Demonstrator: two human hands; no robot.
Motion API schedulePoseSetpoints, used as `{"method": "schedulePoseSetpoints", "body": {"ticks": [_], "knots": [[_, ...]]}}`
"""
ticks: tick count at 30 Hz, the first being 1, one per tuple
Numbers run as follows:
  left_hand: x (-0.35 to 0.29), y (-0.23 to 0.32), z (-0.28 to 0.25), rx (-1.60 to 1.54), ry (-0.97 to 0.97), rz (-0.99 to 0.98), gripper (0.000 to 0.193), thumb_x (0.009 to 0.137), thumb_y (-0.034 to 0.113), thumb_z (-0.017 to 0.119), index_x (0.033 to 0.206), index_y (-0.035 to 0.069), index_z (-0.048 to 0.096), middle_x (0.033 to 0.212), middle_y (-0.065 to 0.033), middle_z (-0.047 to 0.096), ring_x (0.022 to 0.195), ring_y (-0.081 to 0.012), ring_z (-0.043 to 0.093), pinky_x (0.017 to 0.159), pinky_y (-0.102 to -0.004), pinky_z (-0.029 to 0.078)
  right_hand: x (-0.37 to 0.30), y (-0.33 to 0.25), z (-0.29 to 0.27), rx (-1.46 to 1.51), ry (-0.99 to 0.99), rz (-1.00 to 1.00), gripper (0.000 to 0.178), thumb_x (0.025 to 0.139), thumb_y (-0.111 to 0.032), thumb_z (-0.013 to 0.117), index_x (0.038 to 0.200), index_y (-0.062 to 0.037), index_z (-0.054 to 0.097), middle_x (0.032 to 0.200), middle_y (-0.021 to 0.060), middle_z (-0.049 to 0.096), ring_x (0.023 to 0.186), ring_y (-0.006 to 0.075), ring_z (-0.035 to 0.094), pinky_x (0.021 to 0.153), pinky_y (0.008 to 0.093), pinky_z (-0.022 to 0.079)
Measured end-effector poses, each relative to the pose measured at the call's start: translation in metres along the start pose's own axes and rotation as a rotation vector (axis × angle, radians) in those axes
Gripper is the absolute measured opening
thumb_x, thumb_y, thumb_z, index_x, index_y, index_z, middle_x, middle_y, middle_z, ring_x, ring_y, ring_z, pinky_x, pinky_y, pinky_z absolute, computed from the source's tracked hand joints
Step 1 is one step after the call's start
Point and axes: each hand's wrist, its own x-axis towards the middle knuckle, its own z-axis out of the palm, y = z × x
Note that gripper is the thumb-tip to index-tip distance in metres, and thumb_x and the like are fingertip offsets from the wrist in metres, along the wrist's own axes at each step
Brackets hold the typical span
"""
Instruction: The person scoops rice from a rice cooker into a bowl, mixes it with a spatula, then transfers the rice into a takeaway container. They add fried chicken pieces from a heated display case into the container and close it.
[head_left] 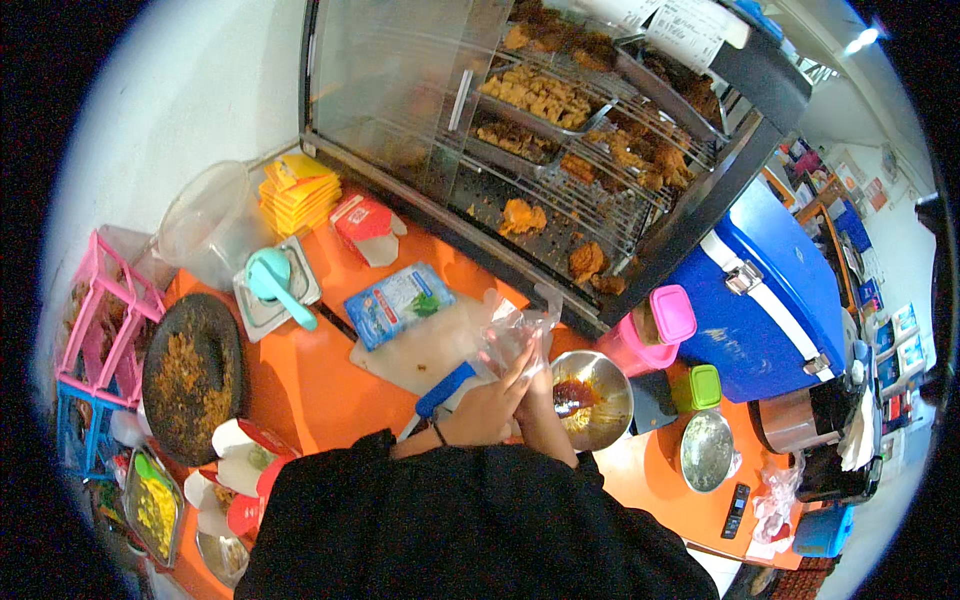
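Both my hands are close together above the board, at a crinkled clear plastic glove. My left hand, with a dark band at the wrist, is closed on the plastic, its fingers crossing my right hand. My right hand reaches up into the plastic; its fingers are mostly hidden by it and my left hand. Below them lie a white cutting board and a knife with a blue handle. Just right of my right hand stands a steel bowl holding dark red sauce and something yellowish.
A glass display cabinet with fried food stands ahead. A stone mortar, red-white boxes, yellow packets and a blue packet lie left. To the right are pink containers, a blue cooler and another bowl.
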Motion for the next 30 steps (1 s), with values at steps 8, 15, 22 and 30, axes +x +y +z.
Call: {"method": "schedulePoseSetpoints", "body": {"ticks": [8, 15, 22, 30], "knots": [[-0.001, 0.001, 0.017, -0.049, 0.175, 0.16, 0.062, 0.074, 0.001, 0.054, 0.133, -0.005, 0.037, 0.15, -0.0207, 0.021, 0.083, -0.0345, 0.064, 0.063, -0.0386, 0.054, 0.017, 0.0, -0.029, -0.046, -0.282, 0.019, 0.072, 0.087, -0.068, 0.04, 0.146, -0.0286, 0.025, 0.15, -0.0012, 0.026, 0.131, 0.0337, 0.034, 0.098, 0.0604, 0.034], [-0.001, -0.003, 0.023, -0.057, 0.191, 0.13, 0.065, 0.072, 0.0, 0.056, 0.133, -0.007, 0.037, 0.151, -0.0208, 0.019, 0.075, -0.0344, 0.064, 0.058, -0.0387, 0.053, 0.024, -0.003, 0.001, -0.047, -0.204, 0.167, 0.08, 0.081, -0.076, 0.038, 0.147, -0.0328, 0.023, 0.156, -0.0064, 0.011, 0.134, 0.0357, 0.026, 0.098, 0.0611, 0.032], [-0.005, -0.006, 0.016, -0.002, 0.197, 0.212, 0.061, 0.067, 0.001, 0.06, 0.125, -0.008, 0.042, 0.152, -0.0169, 0.019, 0.077, -0.0323, 0.065, 0.06, -0.0368, 0.054, 0.043, 0.01, 0.009, 0.082, -0.159, 0.304, 0.08, 0.081, -0.076, 0.039, 0.144, -0.0291, 0.028, 0.152, -0.0023, 0.019, 0.129, 0.0363, 0.031, 0.092, 0.0613, 0.037], [0.007, -0.005, 0.004, 0.043, 0.108, 0.277, 0.053, 0.068, 0.0, 0.06, 0.119, -0.007, 0.046, 0.152, -0.0123, 0.022, 0.08, -0.0325, 0.065, 0.062, -0.037, 0.055, 0.047, -0.003, 0.009, 0.307, -0.529, 0.053, 0.076, 0.085, -0.071, 0.038, 0.14, -0.0185, 0.04, 0.149, 0.0054, 0.03, 0.129, 0.0368, 0.037, 0.1, 0.0572, 0.035]]}}
